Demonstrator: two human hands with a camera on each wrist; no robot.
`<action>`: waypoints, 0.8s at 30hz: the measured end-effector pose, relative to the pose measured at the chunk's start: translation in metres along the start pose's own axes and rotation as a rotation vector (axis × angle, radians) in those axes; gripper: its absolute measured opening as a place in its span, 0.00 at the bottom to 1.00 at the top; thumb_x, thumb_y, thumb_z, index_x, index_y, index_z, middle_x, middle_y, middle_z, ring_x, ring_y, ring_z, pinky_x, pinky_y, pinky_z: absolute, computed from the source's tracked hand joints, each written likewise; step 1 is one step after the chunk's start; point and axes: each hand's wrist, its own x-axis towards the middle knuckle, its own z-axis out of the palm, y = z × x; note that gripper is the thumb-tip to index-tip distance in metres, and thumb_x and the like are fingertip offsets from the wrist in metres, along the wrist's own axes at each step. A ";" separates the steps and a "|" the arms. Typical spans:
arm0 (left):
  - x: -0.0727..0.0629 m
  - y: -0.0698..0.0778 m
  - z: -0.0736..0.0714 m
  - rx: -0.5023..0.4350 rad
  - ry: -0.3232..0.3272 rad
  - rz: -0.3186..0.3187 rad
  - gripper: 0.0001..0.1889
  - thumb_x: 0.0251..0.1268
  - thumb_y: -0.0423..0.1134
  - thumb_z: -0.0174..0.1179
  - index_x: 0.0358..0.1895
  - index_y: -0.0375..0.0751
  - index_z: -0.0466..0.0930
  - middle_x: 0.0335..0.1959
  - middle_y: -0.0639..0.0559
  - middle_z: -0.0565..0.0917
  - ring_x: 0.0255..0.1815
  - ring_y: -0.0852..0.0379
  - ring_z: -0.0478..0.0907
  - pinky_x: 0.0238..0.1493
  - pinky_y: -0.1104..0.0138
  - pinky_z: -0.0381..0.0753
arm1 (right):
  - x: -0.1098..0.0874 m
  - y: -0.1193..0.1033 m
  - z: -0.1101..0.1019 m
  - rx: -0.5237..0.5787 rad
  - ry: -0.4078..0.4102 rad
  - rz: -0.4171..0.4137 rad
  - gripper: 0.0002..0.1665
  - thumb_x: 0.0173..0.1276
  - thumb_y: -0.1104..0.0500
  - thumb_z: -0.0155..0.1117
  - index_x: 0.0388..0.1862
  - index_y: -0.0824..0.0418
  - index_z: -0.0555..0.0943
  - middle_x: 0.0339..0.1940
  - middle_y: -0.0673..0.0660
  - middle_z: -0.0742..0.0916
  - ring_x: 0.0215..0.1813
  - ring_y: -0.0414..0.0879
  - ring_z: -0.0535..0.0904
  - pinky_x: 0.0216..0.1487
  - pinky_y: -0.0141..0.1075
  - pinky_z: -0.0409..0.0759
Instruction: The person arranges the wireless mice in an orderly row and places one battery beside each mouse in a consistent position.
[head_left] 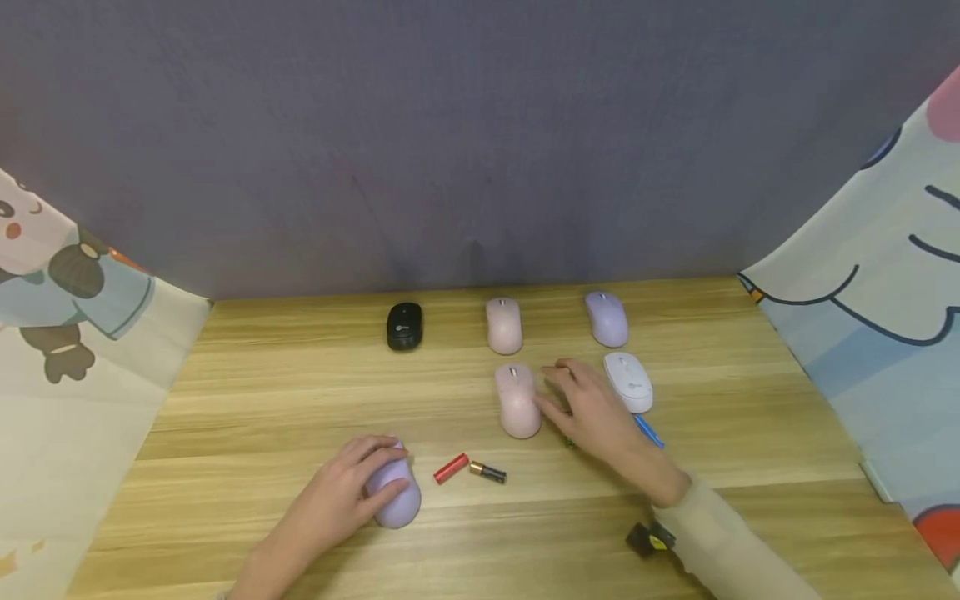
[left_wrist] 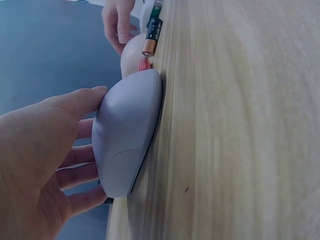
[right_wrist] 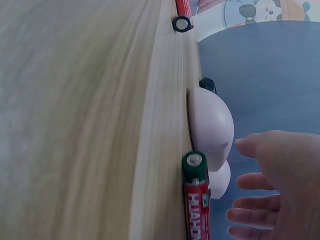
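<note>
A lavender computer mouse (head_left: 401, 497) sits on the table at the front left. My left hand (head_left: 341, 492) grips it, thumb along one side and fingers around the other, as the left wrist view also shows. My right hand (head_left: 596, 412) hovers with spread fingers beside the nearer pink mouse (head_left: 519, 404). In the right wrist view a gap shows between its fingers and that pink mouse (right_wrist: 212, 127). Below the hand lies a red and green battery (right_wrist: 196, 205), mostly hidden in the head view. A white mouse (head_left: 628, 382) is just right of the hand.
Between the hands lie a red battery (head_left: 451, 468) and a black and gold battery (head_left: 488, 472). A black mouse (head_left: 405, 326), another pink mouse (head_left: 504, 325) and another lavender mouse (head_left: 607, 318) form a back row before the grey partition (head_left: 472, 150). A blue stick-like item (head_left: 649, 432) touches the right forearm's outline.
</note>
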 end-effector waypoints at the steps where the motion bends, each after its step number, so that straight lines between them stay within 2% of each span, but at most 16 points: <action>1: 0.000 0.000 0.000 0.005 -0.003 -0.003 0.19 0.61 0.48 0.75 0.52 0.48 0.87 0.57 0.51 0.84 0.59 0.49 0.82 0.52 0.54 0.90 | 0.000 0.002 0.000 -0.004 0.001 0.000 0.29 0.70 0.49 0.73 0.60 0.67 0.82 0.58 0.69 0.84 0.60 0.65 0.81 0.63 0.59 0.81; 11: -0.001 0.002 -0.001 0.082 0.018 0.005 0.20 0.59 0.52 0.75 0.52 0.48 0.86 0.56 0.50 0.85 0.57 0.48 0.84 0.52 0.53 0.89 | -0.004 0.015 -0.006 -0.023 0.036 -0.002 0.29 0.66 0.52 0.76 0.59 0.67 0.82 0.58 0.70 0.84 0.59 0.65 0.82 0.62 0.60 0.81; 18: -0.002 0.005 -0.001 0.087 0.019 -0.014 0.21 0.56 0.49 0.77 0.51 0.46 0.86 0.55 0.48 0.85 0.57 0.47 0.84 0.52 0.52 0.89 | -0.008 0.025 -0.011 -0.046 0.061 0.021 0.28 0.66 0.51 0.75 0.58 0.68 0.82 0.58 0.70 0.84 0.57 0.65 0.81 0.58 0.59 0.81; 24: -0.003 0.008 0.000 0.115 0.051 -0.011 0.23 0.55 0.50 0.78 0.52 0.44 0.86 0.54 0.46 0.85 0.54 0.46 0.85 0.49 0.54 0.90 | -0.012 0.034 -0.013 -0.062 0.081 0.031 0.28 0.66 0.52 0.75 0.58 0.68 0.82 0.58 0.71 0.83 0.58 0.67 0.79 0.61 0.61 0.79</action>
